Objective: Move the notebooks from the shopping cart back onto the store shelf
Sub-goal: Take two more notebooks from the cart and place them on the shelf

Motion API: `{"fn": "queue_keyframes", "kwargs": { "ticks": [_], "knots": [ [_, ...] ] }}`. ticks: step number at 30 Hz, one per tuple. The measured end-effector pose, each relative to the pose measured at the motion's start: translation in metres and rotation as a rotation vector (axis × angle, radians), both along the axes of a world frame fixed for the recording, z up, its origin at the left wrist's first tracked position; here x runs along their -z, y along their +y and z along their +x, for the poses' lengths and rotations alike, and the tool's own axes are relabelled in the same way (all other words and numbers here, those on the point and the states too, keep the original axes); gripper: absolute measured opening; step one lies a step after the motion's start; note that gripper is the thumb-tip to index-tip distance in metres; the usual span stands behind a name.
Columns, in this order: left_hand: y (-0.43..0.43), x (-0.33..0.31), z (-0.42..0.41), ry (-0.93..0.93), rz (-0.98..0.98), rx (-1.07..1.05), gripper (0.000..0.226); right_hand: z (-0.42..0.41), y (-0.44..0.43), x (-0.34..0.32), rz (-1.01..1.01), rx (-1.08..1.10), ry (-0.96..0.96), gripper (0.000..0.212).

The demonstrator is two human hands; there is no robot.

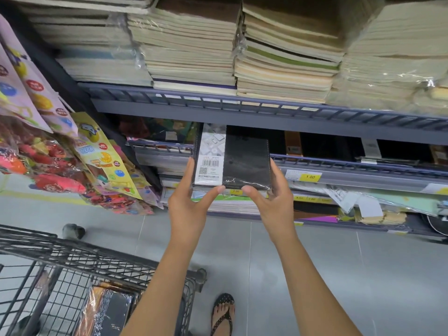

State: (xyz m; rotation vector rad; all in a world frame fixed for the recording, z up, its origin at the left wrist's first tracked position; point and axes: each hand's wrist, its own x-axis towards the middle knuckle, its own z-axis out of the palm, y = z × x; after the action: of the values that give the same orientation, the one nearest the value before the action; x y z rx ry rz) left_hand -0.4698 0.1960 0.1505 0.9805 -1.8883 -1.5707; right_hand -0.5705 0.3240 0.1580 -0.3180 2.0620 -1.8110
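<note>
A black notebook (pixel 246 161) in clear wrap, with a white barcode label on its left side, is held flat between both hands at the front rail of the second shelf (pixel 339 166). My left hand (pixel 191 197) grips its left edge with the thumb on the near edge. My right hand (pixel 271 202) grips its right edge the same way. The notebook's far end reaches in over the shelf rail. The wire shopping cart (pixel 72 258) stands at the lower left, with more wrapped notebooks (pixel 106 311) lying in its basket.
The upper shelf (pixel 242 105) carries tall stacks of cream-edged notebooks. Dark notebooks lie further right on the second shelf, above yellow price tags (pixel 310 177). Packets of toys (pixel 60 154) hang at the left. A sandalled foot (pixel 223 314) stands on the grey tiled floor.
</note>
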Motion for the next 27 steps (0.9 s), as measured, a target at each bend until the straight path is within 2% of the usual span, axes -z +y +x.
{"fn": "queue_keyframes", "kwargs": {
  "ticks": [4,9,15,23,25,27],
  "knots": [
    [0.001,-0.005,-0.006,0.014,0.004,-0.065,0.080,-0.001,-0.009,0.000,0.054,0.061,0.021,0.086],
    [0.000,-0.004,-0.011,-0.013,-0.110,-0.127,0.072,-0.009,-0.011,-0.002,0.120,0.046,0.012,0.088],
    [-0.004,-0.006,-0.018,-0.047,-0.199,-0.135,0.057,-0.008,-0.018,-0.006,0.140,0.062,0.007,0.080],
    [-0.003,-0.021,-0.005,-0.186,-0.193,-0.047,0.078,0.003,-0.009,-0.026,0.187,0.027,-0.103,0.083],
    [0.003,-0.031,0.006,-0.257,-0.200,-0.051,0.085,0.012,-0.001,-0.030,0.259,0.045,-0.089,0.086],
    [0.012,-0.040,0.023,-0.338,-0.279,-0.049,0.084,0.023,0.015,-0.034,0.435,0.056,0.030,0.080]
  ]
}}
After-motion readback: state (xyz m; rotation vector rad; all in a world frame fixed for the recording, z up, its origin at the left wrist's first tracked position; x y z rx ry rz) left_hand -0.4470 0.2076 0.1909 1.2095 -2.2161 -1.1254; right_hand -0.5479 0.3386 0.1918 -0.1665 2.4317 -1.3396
